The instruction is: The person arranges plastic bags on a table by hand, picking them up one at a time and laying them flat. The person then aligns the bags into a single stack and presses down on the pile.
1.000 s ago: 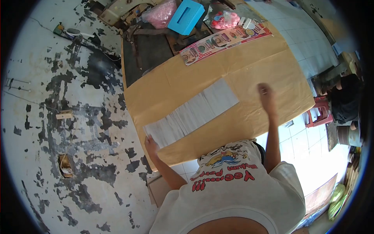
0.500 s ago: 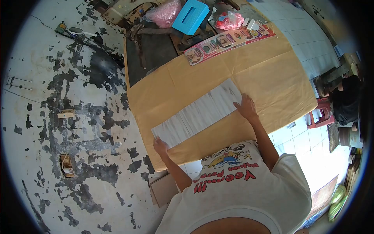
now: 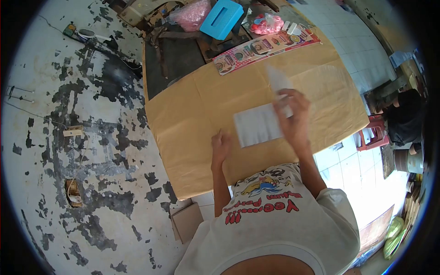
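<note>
A streaked grey-white strip lies on the tan table covering in front of me, its flat part now short. A blurred pale flap of it rises beyond my right hand. My right hand is closed on the strip at its right end, smeared by motion. Left of the strip, my left hand rests close over the covering with its fingers curled, apart from the strip's left edge. Nothing shows in it. Whether the strip is folded or bent up under the right hand is hard to see.
Tan covering spreads over the table. At its far side lie a printed colourful strip, a blue plastic box and pink bags. A peeling wall stands left. A person in black sits at right by a red stool.
The long strip lay flat between both hands; its left part has been lifted away toward the right. My left hand moved right and up, and my right hand closed on the strip.
</note>
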Tool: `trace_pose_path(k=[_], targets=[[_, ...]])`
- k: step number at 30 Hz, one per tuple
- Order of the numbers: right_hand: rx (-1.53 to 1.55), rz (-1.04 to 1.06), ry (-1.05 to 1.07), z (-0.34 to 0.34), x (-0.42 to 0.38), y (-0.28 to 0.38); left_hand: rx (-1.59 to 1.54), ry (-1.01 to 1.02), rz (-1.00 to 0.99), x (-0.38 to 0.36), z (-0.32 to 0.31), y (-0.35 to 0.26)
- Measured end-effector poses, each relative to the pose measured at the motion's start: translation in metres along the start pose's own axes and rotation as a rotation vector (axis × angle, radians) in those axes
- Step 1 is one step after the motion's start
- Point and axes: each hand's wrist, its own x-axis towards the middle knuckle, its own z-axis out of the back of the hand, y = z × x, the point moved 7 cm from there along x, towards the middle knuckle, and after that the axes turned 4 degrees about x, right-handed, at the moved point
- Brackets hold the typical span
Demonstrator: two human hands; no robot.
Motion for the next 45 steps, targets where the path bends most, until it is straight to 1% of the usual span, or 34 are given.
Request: trace_pose_path(k=[1,3,5,6,8,9,12,13,15,18,20,21,23,24,26,27,29,30,31,32,33,34,37,40,42,43,44,45], targets=[[0.078,0.019,0.096,-0.012,-0.005,0.020,-0.089,0.047,-0.010,-0.006,-0.007,-0.018],[0.207,0.095,0.292,-0.047,-0.026,0.040,-0.547,-0.019,-0.062,-0.016,-0.007,-0.038],[0.177,0.148,0.512,-0.087,-0.055,0.041,-1.091,0.229,0.027,-0.039,-0.007,-0.072],[0.238,0.144,0.591,-0.102,-0.072,0.037,-1.360,0.355,0.074,-0.050,-0.007,-0.083],[0.352,0.124,0.736,-0.128,-0.106,0.022,-1.245,0.345,0.126,-0.051,-0.013,-0.062],[0.354,0.067,1.010,-0.147,-0.134,0.006,-1.188,0.348,0.149,-0.049,-0.019,-0.052],[0.192,0.159,1.051,-0.153,-0.167,-0.019,-0.968,0.286,0.263,-0.047,-0.029,-0.019],[0.124,0.083,1.202,-0.154,-0.175,-0.032,-0.969,0.253,0.295,-0.048,-0.032,-0.009],[-0.051,0.063,1.108,-0.149,-0.174,-0.062,-0.968,0.184,0.361,-0.052,-0.036,0.008],[-0.364,0.046,0.919,-0.126,-0.164,-0.125,-0.890,0.025,0.353,-0.060,-0.013,0.016],[-0.395,-0.045,0.727,-0.091,-0.142,-0.168,-0.867,-0.074,0.335,-0.064,0.011,0.020],[-0.411,-0.136,0.621,-0.075,-0.130,-0.177,-0.852,-0.122,0.331,-0.069,0.025,0.026],[-0.448,-0.325,0.405,-0.038,-0.107,-0.186,-0.730,-0.152,0.329,-0.061,0.036,0.087],[-0.391,-0.366,0.445,-0.038,-0.107,-0.193,-0.669,-0.163,0.324,-0.058,0.040,0.109],[-0.269,-0.451,0.511,-0.041,-0.113,-0.203,-0.481,-0.207,0.342,-0.062,0.059,0.116],[-0.188,-0.461,0.493,-0.046,-0.117,-0.202,-0.384,-0.233,0.345,-0.062,0.069,0.118],[-0.022,-0.475,0.456,-0.063,-0.127,-0.187,-0.438,-0.320,0.263,-0.059,0.088,0.126],[-0.031,-0.460,0.448,-0.068,-0.129,-0.179,-0.468,-0.367,0.224,-0.058,0.096,0.133],[-0.039,-0.445,0.443,-0.073,-0.132,-0.170,-0.554,-0.396,0.219,-0.060,0.104,0.139],[-0.046,-0.430,0.443,-0.078,-0.133,-0.165,-0.537,-0.402,0.245,-0.063,0.112,0.147],[-0.021,-0.532,0.534,-0.083,-0.136,-0.168,-0.519,-0.410,0.272,-0.069,0.123,0.146],[-0.086,-0.484,0.546,-0.085,-0.138,-0.165,-0.501,-0.418,0.299,-0.074,0.133,0.145],[-0.255,-0.373,0.574,-0.082,-0.144,-0.159,-0.539,-0.523,0.235,-0.086,0.165,0.153],[-0.348,-0.324,0.581,-0.069,-0.136,-0.157,-0.585,-0.596,0.220,-0.100,0.210,0.187],[-0.388,-0.304,0.563,-0.062,-0.129,-0.163,-0.139,-0.633,0.287,-0.106,0.231,0.185],[-0.402,-0.355,0.556,-0.062,-0.127,-0.169,0.083,-0.643,0.319,-0.109,0.238,0.180],[-0.416,-0.408,0.549,-0.062,-0.127,-0.174,0.190,-0.669,0.286,-0.104,0.234,0.198],[-0.428,-0.465,0.538,-0.064,-0.128,-0.179,0.300,-0.691,0.250,-0.092,0.223,0.235]])
